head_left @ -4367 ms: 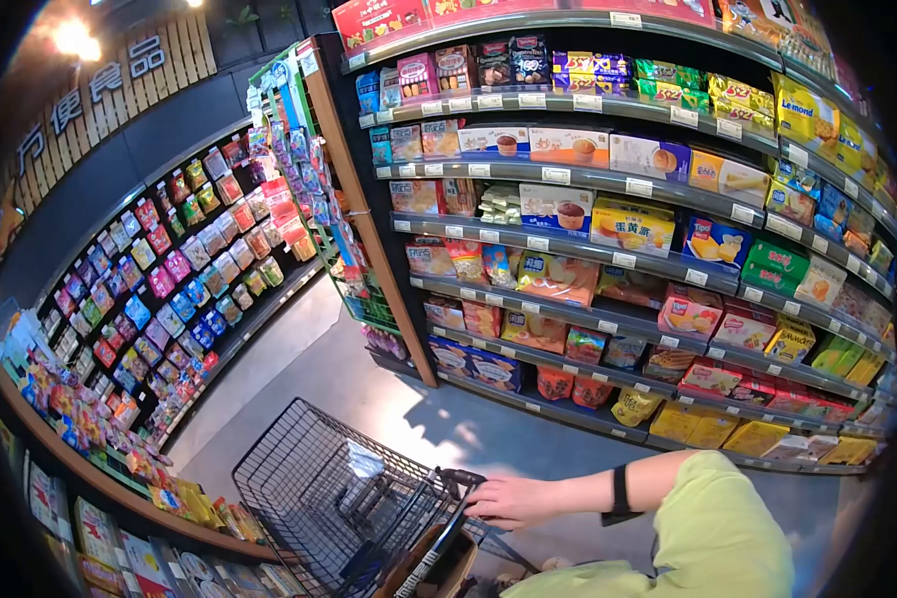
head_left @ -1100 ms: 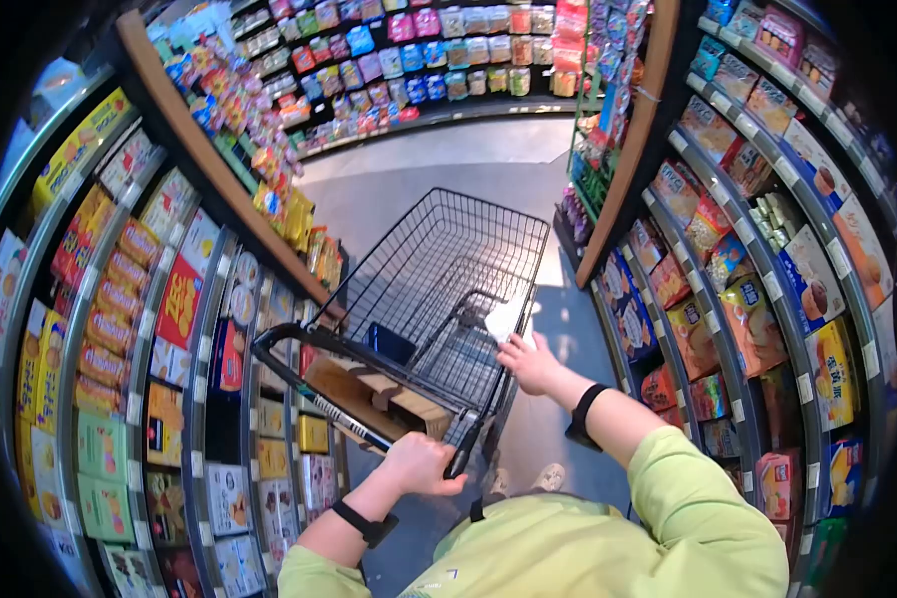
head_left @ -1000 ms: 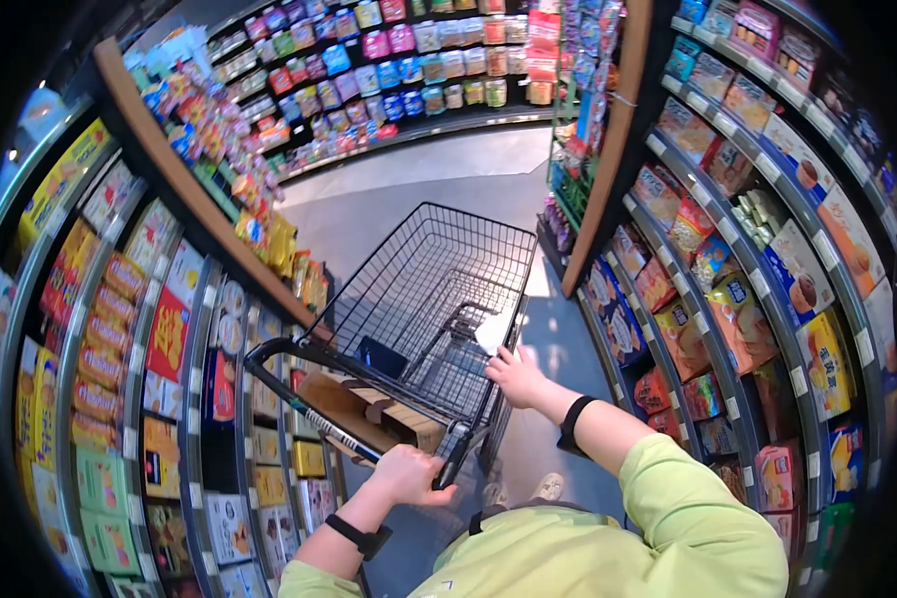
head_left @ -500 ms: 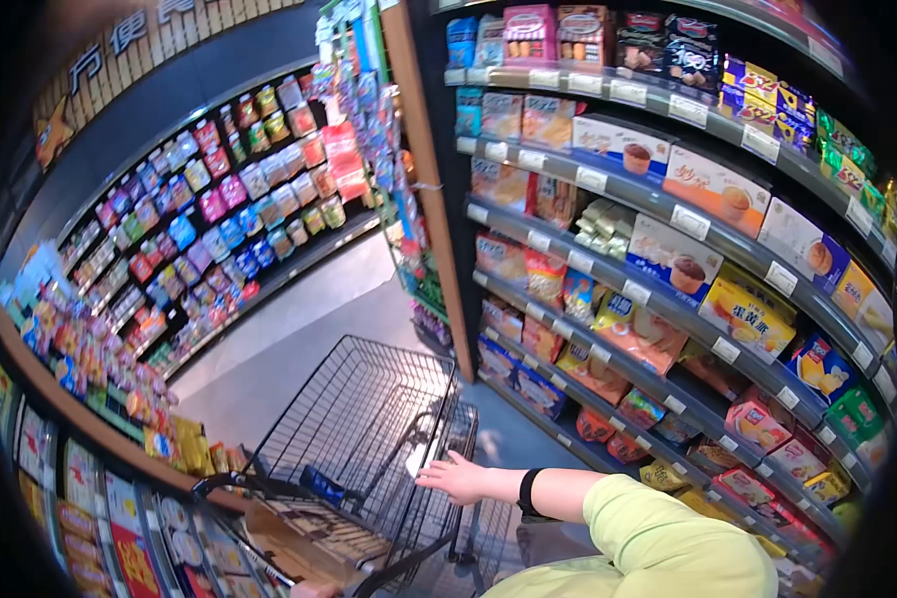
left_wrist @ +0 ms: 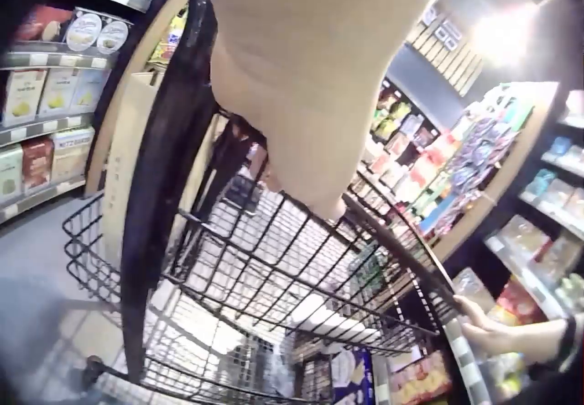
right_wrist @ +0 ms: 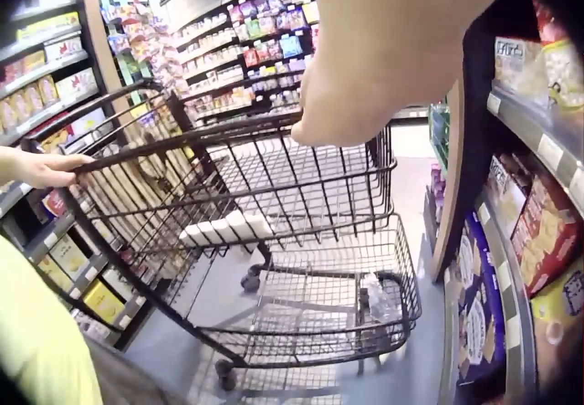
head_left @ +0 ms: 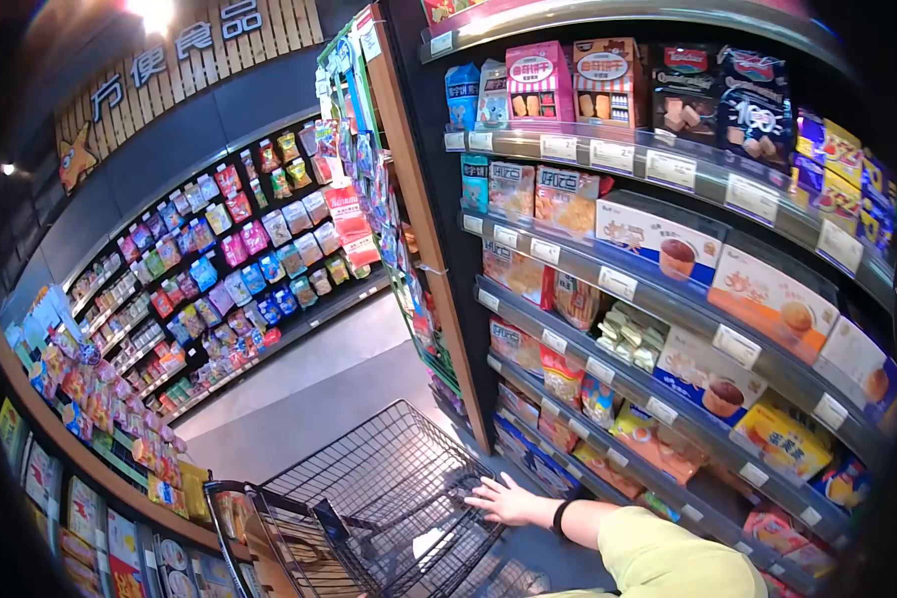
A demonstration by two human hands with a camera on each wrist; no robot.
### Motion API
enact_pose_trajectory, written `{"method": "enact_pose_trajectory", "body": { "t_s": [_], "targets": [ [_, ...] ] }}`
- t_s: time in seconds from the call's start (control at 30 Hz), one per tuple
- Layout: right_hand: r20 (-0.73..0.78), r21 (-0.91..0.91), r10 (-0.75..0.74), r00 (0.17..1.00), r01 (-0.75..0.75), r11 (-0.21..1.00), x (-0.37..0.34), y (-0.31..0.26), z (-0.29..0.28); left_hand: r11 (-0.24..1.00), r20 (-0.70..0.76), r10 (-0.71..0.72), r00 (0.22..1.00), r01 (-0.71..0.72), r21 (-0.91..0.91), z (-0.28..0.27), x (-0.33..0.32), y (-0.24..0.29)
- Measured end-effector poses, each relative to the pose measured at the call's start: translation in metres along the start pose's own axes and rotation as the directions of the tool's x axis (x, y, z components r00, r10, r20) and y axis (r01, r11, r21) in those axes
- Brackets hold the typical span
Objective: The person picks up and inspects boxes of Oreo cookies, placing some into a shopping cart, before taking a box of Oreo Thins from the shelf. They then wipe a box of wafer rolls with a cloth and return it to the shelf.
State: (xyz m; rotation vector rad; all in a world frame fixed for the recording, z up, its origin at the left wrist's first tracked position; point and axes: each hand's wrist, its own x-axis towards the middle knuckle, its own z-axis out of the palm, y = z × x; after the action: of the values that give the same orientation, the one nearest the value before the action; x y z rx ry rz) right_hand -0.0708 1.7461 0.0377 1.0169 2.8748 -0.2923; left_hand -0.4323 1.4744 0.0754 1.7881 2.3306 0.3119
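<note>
A black wire shopping cart (head_left: pixel 369 488) stands in the aisle. My right hand (head_left: pixel 508 501) lies over its right-hand top rim, fingers spread and fairly straight in the head view. Seen from the right wrist, that hand (right_wrist: pixel 365 85) covers part of the rim. My left hand (right_wrist: pixel 50 169) grips the push handle's near corner; in the left wrist view the hand (left_wrist: pixel 292 104) fills the top and its fingers are mostly hidden. The head view does not show the left hand. A dark flat object (head_left: pixel 331 520) sits in the upper part of the cart.
Shelves of boxed cakes and biscuits (head_left: pixel 668 239) rise close on the right, ending at a brown post (head_left: pixel 429 229). Snack shelves (head_left: pixel 40 478) line the left. A wall of hanging packets (head_left: pixel 219 269) faces the aisle, with grey floor (head_left: pixel 309 379) before it.
My right hand has gone from the handle to the cart's side rim. My left hand came onto the handle. Lately the head view swung right and up, and the right-hand shelves look nearer.
</note>
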Motion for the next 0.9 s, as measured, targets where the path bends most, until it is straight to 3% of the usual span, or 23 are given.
{"method": "enact_pose_trajectory", "body": {
  "t_s": [0.13, 0.2, 0.27, 0.4, 0.43, 0.47, 0.53, 0.6, 0.63, 0.67, 0.7, 0.73, 0.77, 0.8, 0.83, 0.87, 0.9],
  "targets": [
    [-0.072, -0.056, -0.061, 0.996, 0.057, 0.997, -0.004, 0.013, -0.001, 0.999, -0.038, 0.035, 0.999, -0.034, 0.013, 0.019, 0.023, -0.031],
    [-0.059, -0.053, -0.161, 0.985, 0.158, 0.986, 0.0, 0.022, -0.008, 0.999, 0.031, 0.017, 0.999, -0.018, 0.034, 0.015, 0.039, -0.035],
    [-0.137, -0.019, -0.184, 0.973, 0.183, 0.983, 0.003, 0.029, 0.0, 0.998, 0.027, 0.059, 0.998, -0.059, -0.017, 0.017, 0.057, -0.047],
    [-0.077, 0.027, -0.14, 0.987, 0.142, 0.989, 0.01, 0.029, 0.003, 0.995, 0.256, -0.013, 0.967, 0.036, -0.088, 0.005, 0.089, -0.074],
    [-0.051, 0.019, -0.138, 0.989, 0.139, 0.99, 0.01, 0.028, 0.002, 0.922, 0.417, -0.105, 0.903, 0.246, -0.3, 0.006, 0.101, -0.085],
    [-0.028, 0.046, -0.134, 0.991, 0.135, 0.99, 0.012, 0.027, 0.0, 0.763, 0.581, -0.161, 0.798, 0.474, -0.439, 0.008, 0.108, -0.095],
    [-0.07, 0.082, -0.144, 0.987, 0.15, 0.985, 0.014, 0.028, 0.002, 0.772, 0.632, -0.133, 0.764, 0.48, -0.418, 0.009, 0.134, -0.113],
    [-0.119, 0.135, -0.144, 0.982, 0.16, 0.978, 0.015, 0.029, 0.004, 0.889, 0.777, -0.089, 0.623, 0.402, -0.22, 0.006, 0.166, -0.126],
    [-0.137, 0.144, -0.152, 0.979, 0.171, 0.975, 0.017, 0.031, 0.009, 0.949, 0.786, -0.211, 0.582, 0.313, 0.023, -0.042, 0.182, -0.052],
    [0.023, 0.187, -0.13, 0.991, 0.124, 0.975, 0.014, 0.028, -0.014, 0.977, 0.8, -0.135, 0.585, 0.214, 0.008, -0.049, 0.198, -0.035],
    [0.007, 0.245, -0.106, 0.994, 0.101, 0.964, 0.013, 0.027, -0.013, 0.996, 0.777, -0.069, 0.626, 0.006, 0.084, -0.056, 0.218, -0.008],
    [0.022, 0.292, -0.09, 0.996, 0.08, 0.953, 0.013, 0.026, -0.017, 0.997, 0.724, 0.037, 0.689, 0.027, -0.076, -0.028, 0.233, -0.019],
    [0.037, 0.31, -0.083, 0.996, 0.067, 0.948, 0.012, 0.025, -0.018, 0.979, 0.662, 0.159, 0.732, -0.032, -0.2, -0.024, 0.248, 0.004],
    [0.053, 0.322, -0.069, 0.996, 0.048, 0.945, 0.013, 0.025, -0.02, 0.963, 0.65, 0.264, 0.713, -0.165, -0.211, -0.014, 0.268, 0.024],
    [0.059, 0.337, -0.053, 0.997, 0.03, 0.941, 0.013, 0.023, -0.023, 0.977, 0.728, 0.203, 0.655, -0.084, -0.197, -0.006, 0.285, 0.052],
    [0.067, 0.35, -0.036, 0.997, 0.01, 0.937, 0.012, 0.021, -0.027, 0.934, 0.657, 0.334, 0.676, -0.142, -0.329, 0.028, 0.302, 0.053],
    [0.087, 0.352, -0.021, 0.996, -0.011, 0.936, 0.013, 0.019, -0.031, 0.926, 0.666, 0.353, 0.657, -0.142, -0.351, 0.06, 0.321, 0.059]
  ]
}}
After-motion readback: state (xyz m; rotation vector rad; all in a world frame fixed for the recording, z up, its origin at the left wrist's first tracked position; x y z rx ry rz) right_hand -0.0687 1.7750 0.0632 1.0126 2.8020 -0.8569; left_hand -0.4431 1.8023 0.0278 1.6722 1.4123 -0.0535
